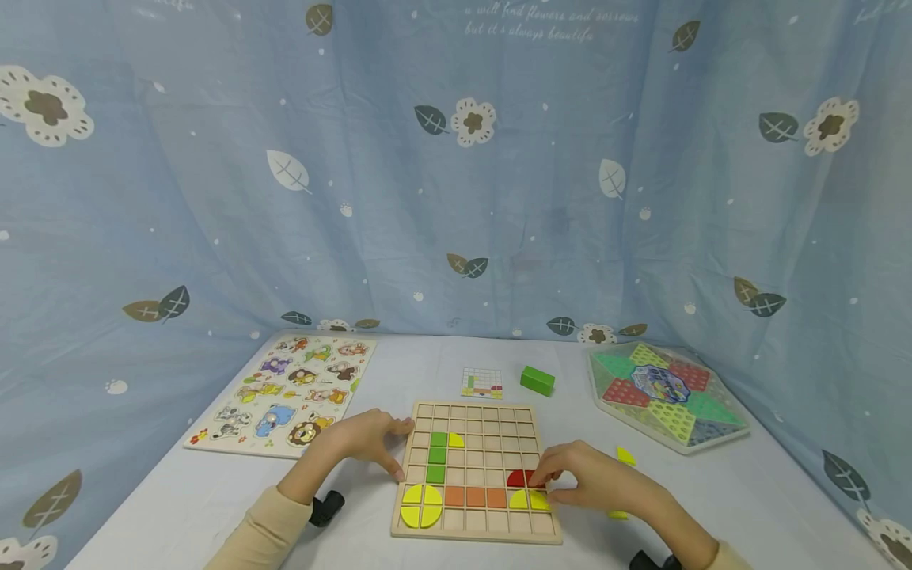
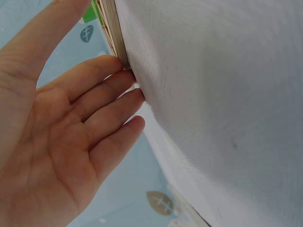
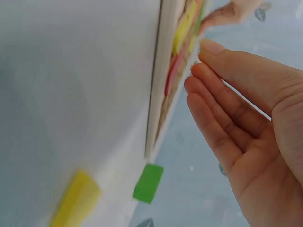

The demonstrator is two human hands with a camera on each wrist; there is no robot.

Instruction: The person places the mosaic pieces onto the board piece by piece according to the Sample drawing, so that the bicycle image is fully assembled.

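Observation:
A wooden grid board (image 1: 476, 537) lies flat in the head view. My left hand (image 1: 366, 437) rests at its left edge, fingers extended and fingertips touching the side in the left wrist view. At the right side, my right hand (image 1: 594, 479) has its fingertips at the red quarter-circle pieces (image 1: 518, 478), partly covering them; the right wrist view shows nothing between thumb and fingers. Just below sit yellow quarter pieces (image 1: 518, 500). Orange squares (image 1: 476, 497) form a row, green squares (image 1: 437, 456) a column, and yellow quarters (image 1: 431, 517) a circle at lower left.
Behind the board are a small pattern card (image 1: 482, 382) and a green block (image 1: 537, 381). An animal puzzle board (image 1: 285, 396) lies left, a hexagonal game board (image 1: 666, 392) right. Loose yellow pieces (image 1: 625, 456) lie near my right forearm. Black objects (image 1: 327, 508) are by both wrists.

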